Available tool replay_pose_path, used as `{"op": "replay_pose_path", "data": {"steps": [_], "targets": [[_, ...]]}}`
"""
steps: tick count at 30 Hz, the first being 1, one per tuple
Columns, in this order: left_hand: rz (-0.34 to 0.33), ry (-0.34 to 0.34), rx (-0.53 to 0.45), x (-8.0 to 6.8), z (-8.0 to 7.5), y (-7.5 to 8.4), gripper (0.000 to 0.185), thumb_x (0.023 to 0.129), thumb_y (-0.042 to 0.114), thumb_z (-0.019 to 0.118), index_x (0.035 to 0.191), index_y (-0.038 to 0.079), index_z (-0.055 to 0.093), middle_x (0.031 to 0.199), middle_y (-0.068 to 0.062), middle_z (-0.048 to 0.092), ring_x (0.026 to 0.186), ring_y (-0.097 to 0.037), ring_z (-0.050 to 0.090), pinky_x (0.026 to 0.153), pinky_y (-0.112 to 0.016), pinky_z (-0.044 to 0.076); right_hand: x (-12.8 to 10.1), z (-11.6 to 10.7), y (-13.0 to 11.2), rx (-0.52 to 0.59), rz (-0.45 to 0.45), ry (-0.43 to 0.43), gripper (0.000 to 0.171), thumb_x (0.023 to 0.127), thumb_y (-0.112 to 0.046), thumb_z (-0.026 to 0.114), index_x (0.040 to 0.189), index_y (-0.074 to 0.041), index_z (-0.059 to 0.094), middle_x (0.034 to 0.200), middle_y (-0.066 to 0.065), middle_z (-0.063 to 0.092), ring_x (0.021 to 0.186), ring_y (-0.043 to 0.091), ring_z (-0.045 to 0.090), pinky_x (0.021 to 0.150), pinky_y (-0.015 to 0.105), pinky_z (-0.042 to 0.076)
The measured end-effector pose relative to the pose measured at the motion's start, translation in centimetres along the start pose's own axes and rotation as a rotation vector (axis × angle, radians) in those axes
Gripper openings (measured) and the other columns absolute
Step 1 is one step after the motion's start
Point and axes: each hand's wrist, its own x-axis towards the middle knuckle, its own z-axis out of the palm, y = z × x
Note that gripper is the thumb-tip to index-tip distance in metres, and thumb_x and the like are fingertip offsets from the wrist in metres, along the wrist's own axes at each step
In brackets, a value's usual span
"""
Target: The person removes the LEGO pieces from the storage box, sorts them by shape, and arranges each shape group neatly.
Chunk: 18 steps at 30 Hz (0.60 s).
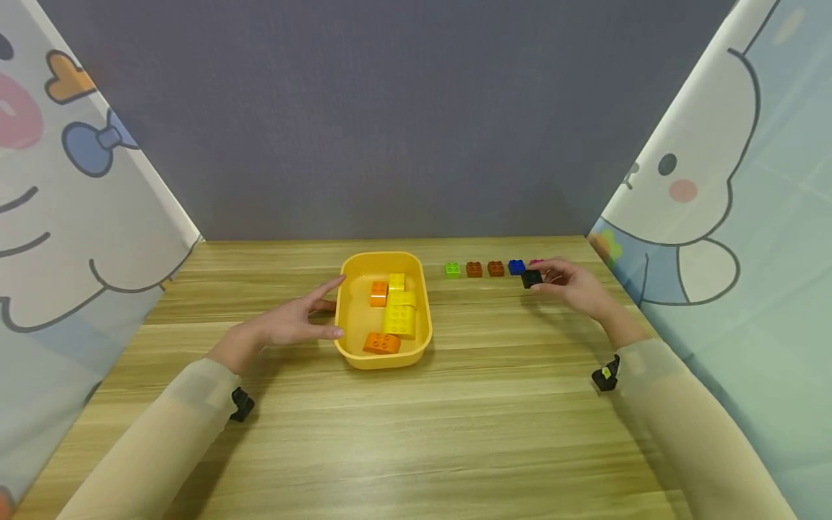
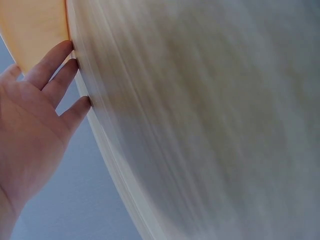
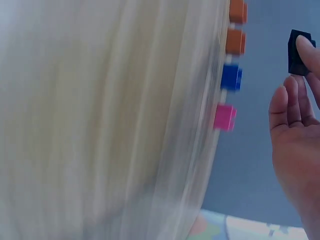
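Observation:
My right hand (image 1: 577, 287) pinches a black toy building block (image 1: 531, 279) between thumb and fingers. In the right wrist view the black block (image 3: 295, 59) is held off the table, above the row of blocks. My left hand (image 1: 289, 324) is at the left side of a yellow plastic bin (image 1: 427, 325), fingers spread, fingertips right at its rim. In the bin lie yellow blocks (image 1: 399, 321), an orange block with a shiny face (image 1: 378, 294) and a curved orange block (image 1: 381, 343).
Along the back of the wooden table (image 1: 390, 433) runs a row: a lime block (image 1: 452, 270), two brown-orange blocks (image 1: 474, 269), a blue block (image 1: 516, 267) and a pink block (image 3: 225, 117), partly hidden by my right hand in the head view. A grey panel (image 1: 390, 123) stands behind.

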Motion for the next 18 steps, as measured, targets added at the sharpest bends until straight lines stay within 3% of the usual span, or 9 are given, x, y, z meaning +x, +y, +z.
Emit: {"op": "replay_pose_path", "data": {"steps": [2,7,13,18], "targets": [[0.002,-0.001,-0.001,0.0,0.0,0.0,0.113,0.098,0.052,0.081,0.177,0.040,0.002,0.168,-0.023,0.051,0.160,-0.052,0.038,0.125,-0.079,0.028,0.1,-0.7,0.7,-0.029,0.007,0.006,0.048,0.107,-0.029,0.076,0.150,-0.011,0.067,0.137,0.017,0.063,0.106,0.022,0.062,0.085,0.022,0.053],[0.000,0.000,0.004,0.0,0.1,-0.1,0.113,0.098,0.055,0.081,0.177,0.041,0.002,0.168,-0.022,0.051,0.159,-0.052,0.040,0.125,-0.080,0.028,0.5,-2.2,2.4,-0.068,0.047,0.012,0.052,0.109,-0.030,0.072,0.156,-0.010,0.062,0.151,0.020,0.058,0.115,0.028,0.062,0.087,0.025,0.052],[0.003,0.003,0.010,0.0,0.0,-0.1,0.113,0.098,0.054,0.081,0.178,0.039,0.003,0.167,-0.021,0.053,0.159,-0.052,0.040,0.125,-0.080,0.028,1.6,-3.2,3.9,-0.094,0.118,0.036,0.055,0.111,-0.030,0.068,0.160,-0.006,0.056,0.149,0.029,0.061,0.122,0.039,0.062,0.082,0.023,0.052],[0.007,0.007,0.023,0.0,0.0,-0.2,0.113,0.097,0.055,0.081,0.178,0.038,0.004,0.167,-0.020,0.054,0.158,-0.052,0.042,0.125,-0.080,0.028,2.0,-3.6,5.0,-0.084,0.188,0.057,0.054,0.112,-0.026,0.066,0.160,-0.002,0.054,0.151,0.033,0.059,0.128,0.045,0.060,0.078,0.015,0.049]]}}
